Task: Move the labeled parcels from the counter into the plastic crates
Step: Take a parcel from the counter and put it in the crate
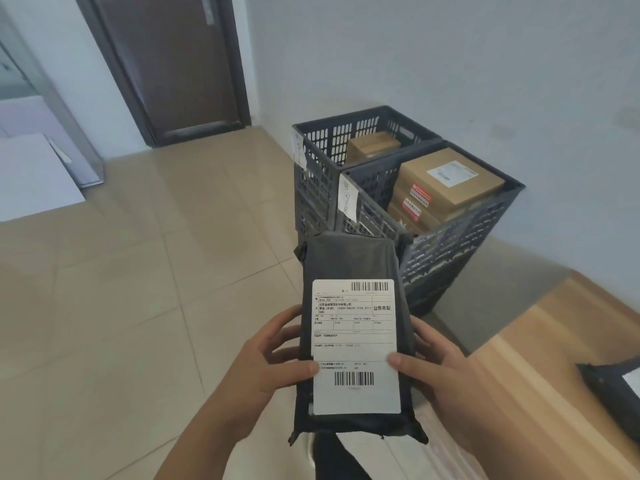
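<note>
Held label-up in front of the crates [408,188], above the floor and left of the desk [540,386]: a dark poly-bag parcel [353,327], gripped at its side edges by the left hand [263,372] and right hand [436,368], thumbs pressed on the white label [355,344]. Looks light, soft and somewhat slick, likely to sag or slip if pinched at one corner. Best gripped along both long edges, or supported from beneath, for lowering into a crate beside the boxes [446,181].

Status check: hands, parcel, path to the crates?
Left hand and right hand both grip the grey parcel, label up. Near crate holds stacked boxes, far crate one box. Nothing between.
</note>
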Motion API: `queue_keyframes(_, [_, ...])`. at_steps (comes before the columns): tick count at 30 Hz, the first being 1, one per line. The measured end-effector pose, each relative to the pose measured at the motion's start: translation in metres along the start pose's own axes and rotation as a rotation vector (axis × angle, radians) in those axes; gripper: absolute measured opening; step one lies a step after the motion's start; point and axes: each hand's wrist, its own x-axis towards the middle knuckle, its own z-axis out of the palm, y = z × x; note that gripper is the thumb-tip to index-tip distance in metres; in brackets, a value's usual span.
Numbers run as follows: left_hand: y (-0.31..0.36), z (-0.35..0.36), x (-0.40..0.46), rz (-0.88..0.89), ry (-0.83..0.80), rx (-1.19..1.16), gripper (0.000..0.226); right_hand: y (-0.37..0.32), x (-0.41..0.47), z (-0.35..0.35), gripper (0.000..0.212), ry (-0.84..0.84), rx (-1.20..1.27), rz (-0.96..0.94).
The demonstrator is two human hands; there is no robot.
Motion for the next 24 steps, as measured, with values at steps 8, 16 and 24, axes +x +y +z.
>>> queue_keyframes(8, [0.078, -0.072, 0.115, 0.007, 0.082, 0.072, 0.073, -0.040, 0.163, 0.040, 0.058, -0.071, 0.096, 0.026])
queue_keyframes(16, [0.107, -0.130, 0.206, 0.042, 0.219, 0.051, 0.080, -0.076, 0.292, 0.073, 0.063, -0.108, 0.087, 0.024])
queue_keyframes(24, [0.121, -0.209, 0.310, -0.018, 0.101, 0.063, 0.075, -0.085, 0.392, 0.103, 0.058, -0.056, 0.035, 0.069])
